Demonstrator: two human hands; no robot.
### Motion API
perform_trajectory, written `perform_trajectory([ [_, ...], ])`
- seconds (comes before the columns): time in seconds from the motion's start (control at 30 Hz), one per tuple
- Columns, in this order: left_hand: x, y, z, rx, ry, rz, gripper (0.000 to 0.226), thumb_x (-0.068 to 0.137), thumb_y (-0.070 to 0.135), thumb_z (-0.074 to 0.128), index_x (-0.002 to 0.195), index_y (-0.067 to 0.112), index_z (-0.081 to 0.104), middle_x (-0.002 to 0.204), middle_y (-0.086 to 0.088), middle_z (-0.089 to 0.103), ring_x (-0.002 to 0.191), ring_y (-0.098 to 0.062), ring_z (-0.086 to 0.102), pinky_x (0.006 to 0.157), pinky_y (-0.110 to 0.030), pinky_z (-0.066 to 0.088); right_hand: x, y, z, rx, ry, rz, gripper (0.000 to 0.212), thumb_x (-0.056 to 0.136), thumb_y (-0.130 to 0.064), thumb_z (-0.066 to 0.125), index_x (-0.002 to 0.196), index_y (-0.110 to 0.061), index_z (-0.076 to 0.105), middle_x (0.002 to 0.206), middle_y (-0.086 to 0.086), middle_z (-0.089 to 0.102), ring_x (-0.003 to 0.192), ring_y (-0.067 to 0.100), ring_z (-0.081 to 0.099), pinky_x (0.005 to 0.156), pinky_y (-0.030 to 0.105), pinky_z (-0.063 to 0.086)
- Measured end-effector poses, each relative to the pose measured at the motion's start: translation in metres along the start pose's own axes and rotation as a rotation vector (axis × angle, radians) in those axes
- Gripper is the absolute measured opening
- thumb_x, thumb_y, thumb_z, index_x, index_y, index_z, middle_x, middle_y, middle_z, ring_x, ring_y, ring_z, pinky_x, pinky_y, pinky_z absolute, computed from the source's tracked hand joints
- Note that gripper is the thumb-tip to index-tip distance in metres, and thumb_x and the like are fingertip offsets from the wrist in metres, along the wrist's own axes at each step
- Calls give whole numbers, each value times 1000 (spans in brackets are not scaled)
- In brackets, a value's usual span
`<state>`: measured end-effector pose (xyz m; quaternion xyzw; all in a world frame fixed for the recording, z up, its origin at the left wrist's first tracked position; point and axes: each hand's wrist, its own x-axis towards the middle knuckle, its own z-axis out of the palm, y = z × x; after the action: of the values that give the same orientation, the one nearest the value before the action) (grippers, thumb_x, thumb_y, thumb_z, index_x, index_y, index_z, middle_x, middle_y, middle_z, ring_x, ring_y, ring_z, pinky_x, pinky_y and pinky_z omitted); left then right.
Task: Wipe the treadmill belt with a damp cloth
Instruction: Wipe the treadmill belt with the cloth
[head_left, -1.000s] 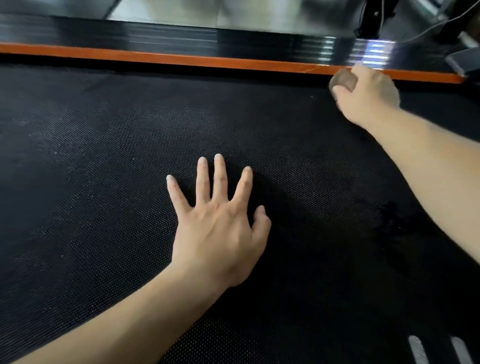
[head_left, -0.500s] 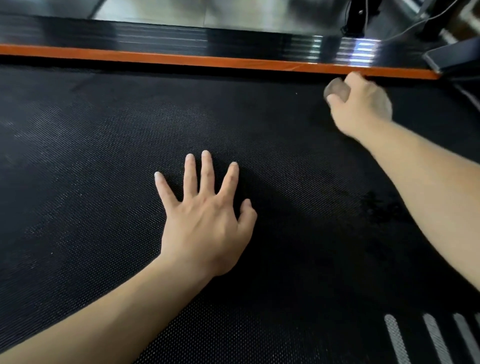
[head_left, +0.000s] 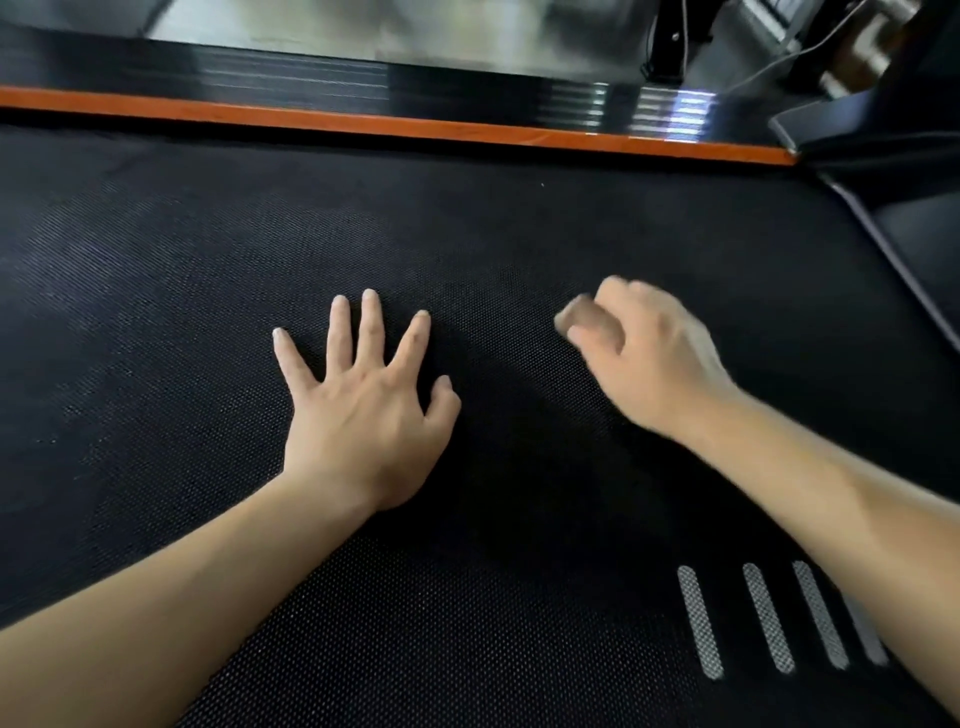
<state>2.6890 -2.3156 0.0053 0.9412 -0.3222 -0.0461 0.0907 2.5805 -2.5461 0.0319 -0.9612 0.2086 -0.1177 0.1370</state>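
1. Black, finely dotted treadmill belt (head_left: 156, 260) fills nearly the whole view. An orange strip (head_left: 363, 122) runs along its far edge, with a glossy black ribbed side rail (head_left: 260, 73) behind it and pale floor (head_left: 363, 21) beyond.
2. A dark housing (head_left: 909, 218) meets the belt at the upper right.
3. Pale stripes (head_left: 769, 618) are printed on the belt at the lower right. The right forearm partly covers the outermost one.
4. The left hand (head_left: 363, 421) lies palm-down on the middle of the belt, with the fingers straight and spread and the thumb out to the side. Its grip is wide and holds nothing.
5. The right hand (head_left: 660, 358) is to the right of it, apart from it, over mid-belt and well short of the orange strip. Its fingers are curled, and the grip is closed round a small brownish cloth (head_left: 584, 317).
6. The cloth is bunched into a wad and pokes out of the fist on the side facing the left hand.
7. The right hand and the cloth are blurred, so I cannot tell whether the wad presses on the belt.
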Motion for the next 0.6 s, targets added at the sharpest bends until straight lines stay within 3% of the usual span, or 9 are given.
perform_trajectory([
  [0.1,0,-1,0,9,-5,-2,75,91,64,11,161,36,11,171,-9,-2,157,-28,-13,118,-70,-8,2,21,-7,-115,26,-36,28,94,-44,52,82,-23,39,87,5,60,87,33,58,72,40,46],
  [0.2,0,-1,1,17,-2,-3,72,93,63,14,160,36,12,171,-10,-1,157,-29,-11,118,-70,-8,31,42,-20,-191,106,265,21,100,-41,49,93,-21,45,94,9,56,97,40,59,73,39,40],
  [0.23,0,-1,1,18,-1,-3,71,95,62,16,160,36,12,171,-10,-1,157,-29,-11,118,-70,-8,28,36,-19,-185,111,288,23,100,-42,47,95,-20,48,93,9,55,97,40,59,74,40,41],
  [0.3,0,-2,2,19,-4,0,69,97,61,19,161,35,12,171,-10,-1,157,-29,-11,118,-70,-8,-3,11,-9,-118,134,189,31,98,-48,42,92,-20,55,90,7,61,91,39,60,75,43,47],
  [0.37,-1,-1,2,19,2,-5,68,98,60,20,161,35,11,171,-11,-1,157,-30,-11,118,-71,-8,-54,-19,-3,30,52,6,35,97,-52,44,80,-22,50,79,2,60,77,32,58,70,43,48],
  [0.47,-2,-1,2,20,5,-2,68,98,59,20,161,35,11,171,-11,-1,157,-30,-11,118,-71,-8,-69,0,-17,-89,-1,-101,28,96,-49,46,78,-28,40,76,3,56,73,33,57,69,42,48],
  [0.6,-1,-2,3,26,-1,-3,68,98,60,19,161,35,10,171,-11,-2,157,-29,-12,118,-70,-9,-25,55,-33,-210,114,313,23,100,-41,48,93,-19,46,101,18,63,97,42,59,80,45,43],
])
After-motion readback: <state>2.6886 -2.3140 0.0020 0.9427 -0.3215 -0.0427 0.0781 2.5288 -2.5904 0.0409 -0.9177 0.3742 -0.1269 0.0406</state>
